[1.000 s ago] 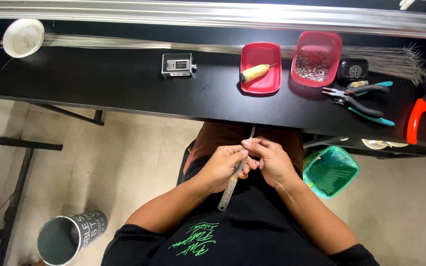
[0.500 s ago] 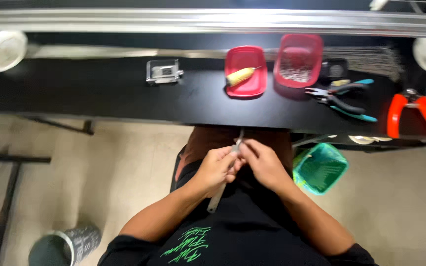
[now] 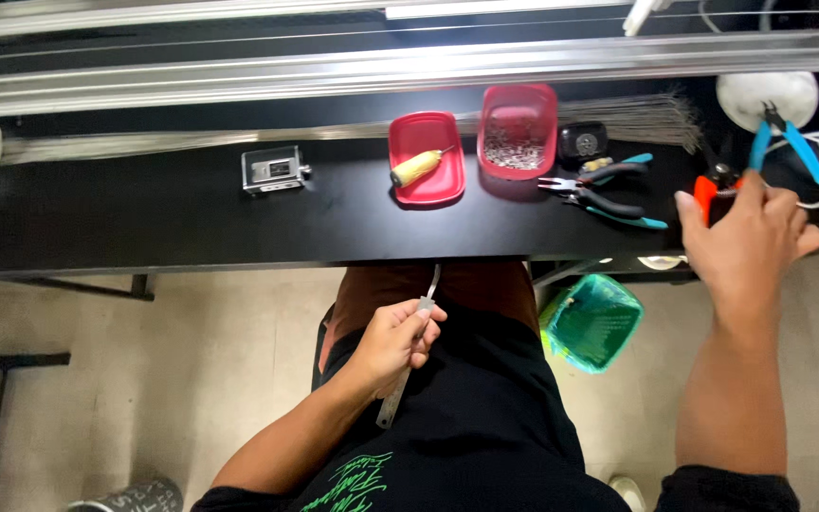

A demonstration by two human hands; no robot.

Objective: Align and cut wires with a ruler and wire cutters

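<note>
While the left hand [image 3: 392, 339] was closed around a thin, flat strip of grey metal [image 3: 404, 373], it kept that strip low over the lap, near the body and just short of the bench's near edge. The strip ran slantwise through the fist, its upper end bent in a slight curve and its lower end lying against the black shirt. The right hand [image 3: 743, 248] was far out to the right, fingers spread and curled down over the orange-handled cutters [image 3: 710, 192]. Whether it had truly gripped them could not be told, since the palm hid the handles.

As a judgement, the work on the strip looked to be midway: the piece was held ready but no tool was on it, and the cutters had not yet left the bench.

The black bench [image 3: 144, 223] was smooth and matte. On it lay a shallow red plastic tray [image 3: 427, 159] holding a yellow-handled awl [image 3: 416, 168], and beside that a deeper red tub [image 3: 518, 131] of small shiny metal bits. To the right lay teal-handled pliers [image 3: 604, 194], and blue-handled pliers [image 3: 789, 142] farther right. A small clear-cased device [image 3: 272, 170] stood to the left, and a green mesh basket [image 3: 591, 320] sat below the bench.
</note>
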